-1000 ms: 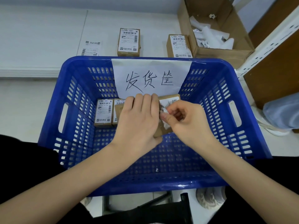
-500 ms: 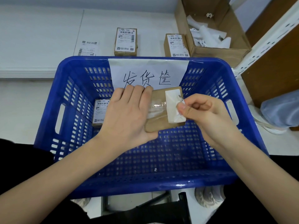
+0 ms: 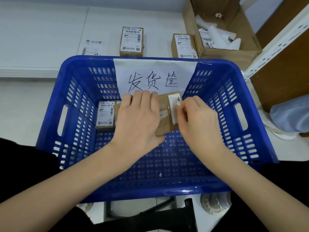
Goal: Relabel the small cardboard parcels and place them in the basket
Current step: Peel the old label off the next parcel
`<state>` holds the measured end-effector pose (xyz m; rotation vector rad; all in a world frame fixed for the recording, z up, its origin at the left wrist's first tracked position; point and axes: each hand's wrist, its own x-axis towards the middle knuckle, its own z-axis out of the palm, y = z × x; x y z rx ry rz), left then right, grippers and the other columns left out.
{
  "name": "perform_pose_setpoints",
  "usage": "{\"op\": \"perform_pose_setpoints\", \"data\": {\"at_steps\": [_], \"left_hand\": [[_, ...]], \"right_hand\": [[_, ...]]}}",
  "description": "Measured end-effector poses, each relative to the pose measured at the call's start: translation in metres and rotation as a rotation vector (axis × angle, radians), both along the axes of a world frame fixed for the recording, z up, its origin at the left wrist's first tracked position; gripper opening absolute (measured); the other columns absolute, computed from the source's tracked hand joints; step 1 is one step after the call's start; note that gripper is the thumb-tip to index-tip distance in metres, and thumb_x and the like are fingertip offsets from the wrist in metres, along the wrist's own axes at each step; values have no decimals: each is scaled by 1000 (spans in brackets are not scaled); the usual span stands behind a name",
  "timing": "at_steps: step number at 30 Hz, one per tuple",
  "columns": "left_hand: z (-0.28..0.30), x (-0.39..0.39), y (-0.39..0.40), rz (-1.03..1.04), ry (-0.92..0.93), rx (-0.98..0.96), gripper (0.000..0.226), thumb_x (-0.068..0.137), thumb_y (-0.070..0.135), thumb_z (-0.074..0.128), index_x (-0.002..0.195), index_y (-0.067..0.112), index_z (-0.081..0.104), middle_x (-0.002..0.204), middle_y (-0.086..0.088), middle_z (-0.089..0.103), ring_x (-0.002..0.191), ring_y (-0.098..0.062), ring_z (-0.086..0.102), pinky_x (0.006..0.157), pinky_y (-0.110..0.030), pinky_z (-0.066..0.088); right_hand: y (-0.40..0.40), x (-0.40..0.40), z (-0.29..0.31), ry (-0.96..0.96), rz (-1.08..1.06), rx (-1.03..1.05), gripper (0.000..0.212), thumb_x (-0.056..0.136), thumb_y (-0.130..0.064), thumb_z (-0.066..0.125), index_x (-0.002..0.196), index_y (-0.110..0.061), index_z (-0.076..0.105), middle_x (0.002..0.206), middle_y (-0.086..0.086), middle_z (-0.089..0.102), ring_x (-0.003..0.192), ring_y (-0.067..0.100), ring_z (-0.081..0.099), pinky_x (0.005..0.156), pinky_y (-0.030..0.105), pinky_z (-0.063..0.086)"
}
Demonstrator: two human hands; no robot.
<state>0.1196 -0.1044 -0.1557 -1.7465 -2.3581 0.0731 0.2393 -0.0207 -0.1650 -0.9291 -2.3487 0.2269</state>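
Over the blue plastic basket (image 3: 215,104), my left hand (image 3: 138,119) grips a small cardboard parcel (image 3: 164,124) from its left side, covering most of it. A white label remnant (image 3: 173,106) clings to the parcel's right part, beside a strip of clear tape. My right hand (image 3: 199,119) pinches the torn edge of that label between thumb and fingertips. Two labelled parcels (image 3: 105,115) lie inside the basket at the left, the second mostly hidden by my left hand. Two more labelled parcels (image 3: 131,41) (image 3: 184,46) stand on the white table behind the basket.
A loose printed label (image 3: 92,47) lies on the white table (image 3: 41,39) at the back left. An open cardboard box (image 3: 224,54) holding crumpled white paper scraps sits at the back right. A handwritten paper sign (image 3: 153,76) hangs on the basket's far wall. A white shelf upright (image 3: 275,42) rises at the right.
The parcel has turned flatter, showing bare cardboard and tape where the label was. My right hand pulled the label rightward, and now pinches its torn edge nearer the parcel.
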Motion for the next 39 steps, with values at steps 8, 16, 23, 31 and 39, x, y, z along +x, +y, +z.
{"op": "perform_pose_setpoints", "data": {"at_steps": [8,16,23,31,39], "left_hand": [[-4,0,1,15,19,-17,101,38,64,77,110,-5,59,87,-11,57,77,-28,52,74,-37,27],[-4,0,2,8,15,11,97,39,61,77,108,-4,58,86,-11,57,76,-28,52,74,-37,27],[-4,2,0,-17,21,-38,103,37,67,75,111,-4,58,86,-10,56,77,-27,52,73,-36,27],[-2,-11,1,-101,-56,54,90,47,56,66,112,-5,58,88,-13,57,77,-29,53,73,-38,28],[-4,-24,1,-167,-151,202,83,55,55,61,115,-3,59,95,-13,60,81,-30,55,75,-38,31]], "right_hand": [[4,4,6,78,41,-595,15,92,-25,62,87,-11,65,77,-4,64,71,11,60,66,25,51],[-1,2,7,60,-12,-665,15,82,-35,70,84,-23,61,71,-13,60,72,3,57,64,14,45],[2,1,3,97,-20,-664,18,85,-22,70,72,-13,63,59,-11,58,62,10,56,61,24,48],[11,8,13,256,47,-852,24,85,-10,69,64,-16,59,60,-1,52,57,4,45,55,13,39],[24,21,24,488,147,-1190,12,82,-15,68,75,-5,66,68,6,62,69,15,58,73,24,50]]}}
